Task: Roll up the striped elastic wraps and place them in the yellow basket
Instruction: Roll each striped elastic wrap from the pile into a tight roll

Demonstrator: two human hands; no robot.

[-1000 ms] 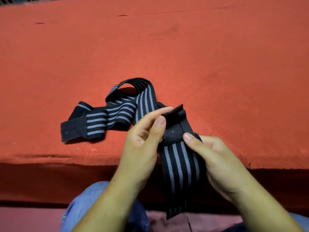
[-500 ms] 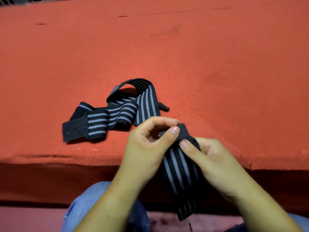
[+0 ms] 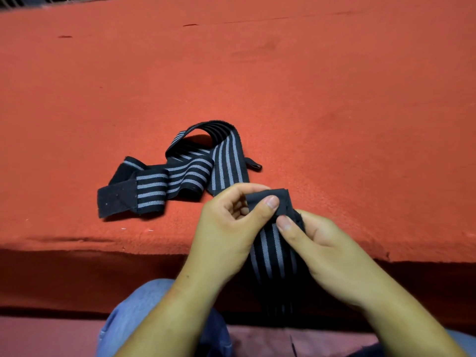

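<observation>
Striped elastic wrap [image 3: 273,248] is up between both hands, right at the near edge of the red surface [image 3: 334,99]! The left hand [image 3: 224,233] pinches the plain black end, thumb on top, fingers curled behind, and that end is folded over on itself. The right hand [image 3: 327,253] grips the strip just below, thumb pressed on the fabric, fingers tucked round the back. From the hands the striped length hangs down over the edge beside the blue jeans [image 3: 134,318]. Beyond the left hand and off to its left, more striped wrap [image 3: 180,176] lies looped and crumpled. One strip runs in behind the left knuckles; whether it joins the held piece, can't tell.
</observation>
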